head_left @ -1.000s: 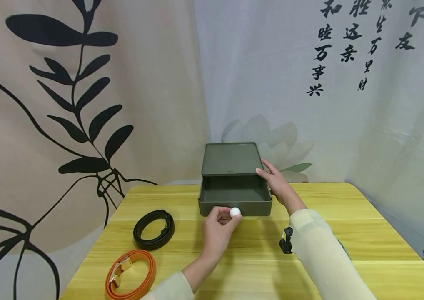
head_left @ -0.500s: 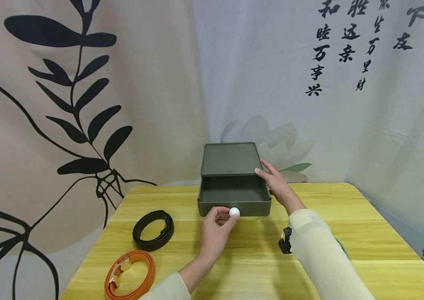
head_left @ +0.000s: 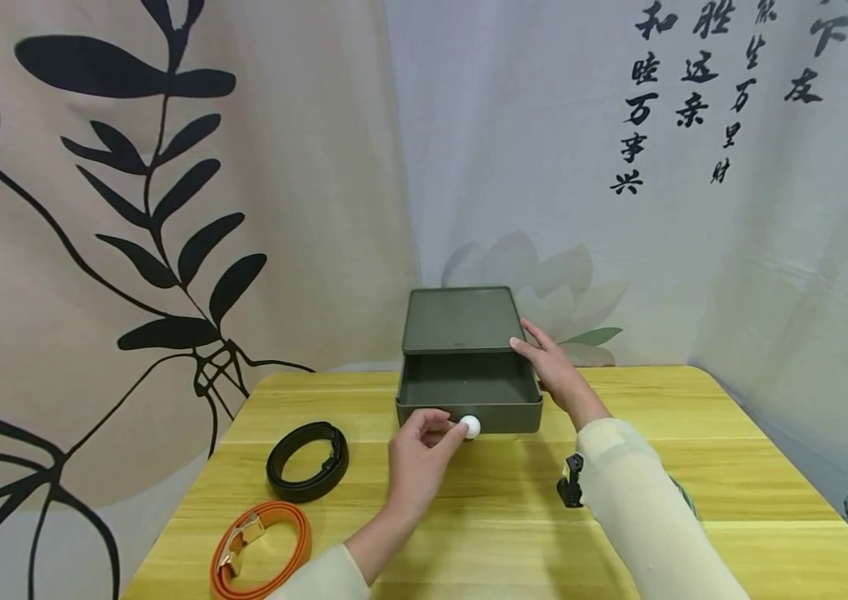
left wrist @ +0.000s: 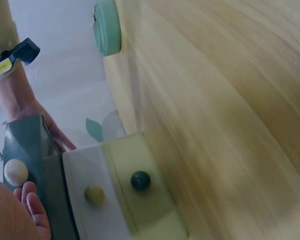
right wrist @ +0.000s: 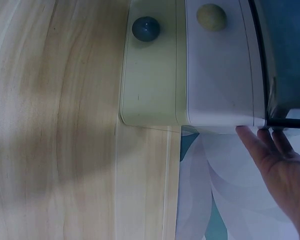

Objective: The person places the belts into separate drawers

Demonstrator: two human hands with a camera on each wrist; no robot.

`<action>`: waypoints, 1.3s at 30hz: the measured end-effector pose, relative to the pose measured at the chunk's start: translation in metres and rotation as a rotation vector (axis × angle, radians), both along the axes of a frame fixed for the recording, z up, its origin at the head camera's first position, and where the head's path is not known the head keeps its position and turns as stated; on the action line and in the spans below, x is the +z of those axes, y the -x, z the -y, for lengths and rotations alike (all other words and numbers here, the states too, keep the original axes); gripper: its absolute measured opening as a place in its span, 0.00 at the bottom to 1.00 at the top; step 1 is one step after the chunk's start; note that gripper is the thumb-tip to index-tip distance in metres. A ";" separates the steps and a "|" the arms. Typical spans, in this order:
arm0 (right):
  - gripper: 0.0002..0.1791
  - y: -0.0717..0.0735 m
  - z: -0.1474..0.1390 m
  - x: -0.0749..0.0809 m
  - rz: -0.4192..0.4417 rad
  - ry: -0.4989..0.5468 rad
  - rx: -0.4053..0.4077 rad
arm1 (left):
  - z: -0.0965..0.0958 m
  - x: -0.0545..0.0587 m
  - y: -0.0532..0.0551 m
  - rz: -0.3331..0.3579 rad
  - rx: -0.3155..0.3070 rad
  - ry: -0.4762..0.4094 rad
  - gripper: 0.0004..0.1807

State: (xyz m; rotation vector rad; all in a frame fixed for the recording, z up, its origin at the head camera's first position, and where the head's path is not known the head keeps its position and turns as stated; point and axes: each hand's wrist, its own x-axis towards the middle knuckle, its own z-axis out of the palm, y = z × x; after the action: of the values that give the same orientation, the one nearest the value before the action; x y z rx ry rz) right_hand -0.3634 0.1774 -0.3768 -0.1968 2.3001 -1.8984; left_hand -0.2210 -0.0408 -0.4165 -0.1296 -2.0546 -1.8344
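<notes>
Resting on the dark drawer unit (head_left: 461,321), right grip (head_left: 561,377) spread, left grip (head_left: 416,458) loosely parted at the white knob (head_left: 472,427) — both empty

Hands (head_left: 415,467) (head_left: 557,372) reach forward, the left loosely curled

This looks like a small curtained-off recording corner; what kind of building holds it cannot be told. Pale fabric drapes (head_left: 326,208) printed with black leafy stems (head_left: 186,192) and dark brush-written Chinese characters (head_left: 643,108) hang around a yellowish wood-grain surface (head_left: 716,475), and a small black camera (head_left: 570,483) sits at a cream sleeve's (head_left: 649,500) cuff.
</notes>
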 end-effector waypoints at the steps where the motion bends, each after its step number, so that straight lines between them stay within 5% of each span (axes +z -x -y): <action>1: 0.38 0.000 0.000 0.000 0.000 -0.001 0.001 | 0.001 0.001 0.000 -0.005 -0.002 0.003 0.15; 25: 0.37 0.002 0.000 -0.001 0.006 0.000 0.001 | 0.053 0.049 0.008 -0.068 0.092 0.027 0.18; 39: 0.38 0.002 0.000 -0.002 0.003 -0.006 0.002 | 0.102 0.066 0.020 0.007 0.095 0.110 0.22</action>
State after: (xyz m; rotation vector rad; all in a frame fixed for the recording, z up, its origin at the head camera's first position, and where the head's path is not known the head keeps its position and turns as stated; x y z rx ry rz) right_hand -0.3649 0.1774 -0.3786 -0.1950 2.3020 -1.8897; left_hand -0.2410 -0.1431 -0.3503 -0.0539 -2.1286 -1.6686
